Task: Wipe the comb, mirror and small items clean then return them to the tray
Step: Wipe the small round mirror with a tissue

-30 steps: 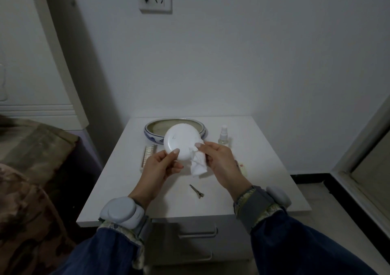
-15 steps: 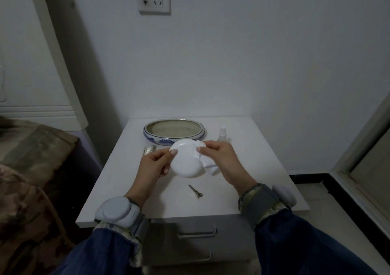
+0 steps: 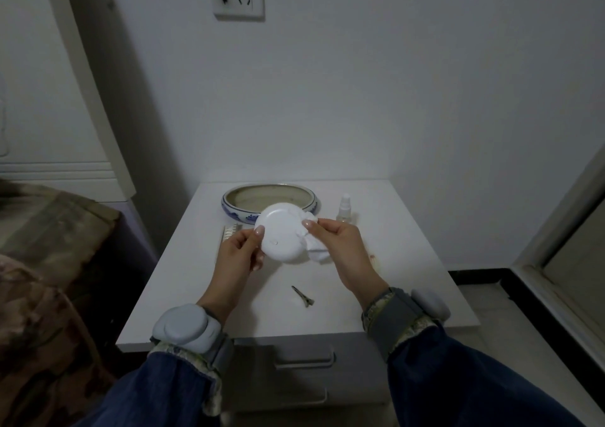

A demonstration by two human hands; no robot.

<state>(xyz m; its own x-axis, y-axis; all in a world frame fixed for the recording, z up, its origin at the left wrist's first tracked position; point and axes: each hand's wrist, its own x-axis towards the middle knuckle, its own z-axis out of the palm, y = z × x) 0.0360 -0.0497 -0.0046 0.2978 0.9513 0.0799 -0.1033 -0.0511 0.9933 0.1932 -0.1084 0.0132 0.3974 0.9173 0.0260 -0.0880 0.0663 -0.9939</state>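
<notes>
Hands held a round white mirror [image 3: 281, 232] above the table [image 3: 409, 230], just in front of the tray [image 3: 235, 205]. The left hand [image 3: 240, 253] gripped the mirror at its left edge, with the thumb on top and the other fingers curled below. The right hand [image 3: 337, 243] pinched a crumpled white cloth [image 3: 312, 249] against the right edge of the mirror; part of the cloth hung under the hand. The mirror was tilted, and its plain white back faced the camera.

The tray was an oval bowl with blue and white pattern, and it stood on the table behind the mirror, partly covered by it. A comb [image 3: 229, 231] lay on the table left of the mirror, just beside the left hand. A small dropper bottle [image 3: 344, 209] stood upright to the right of the tray. A metal hair clip [image 3: 302, 295] lay on the table in front of the mirror, between the two wrists. Both wrists wore grey bands with round devices over blue sleeves.
</notes>
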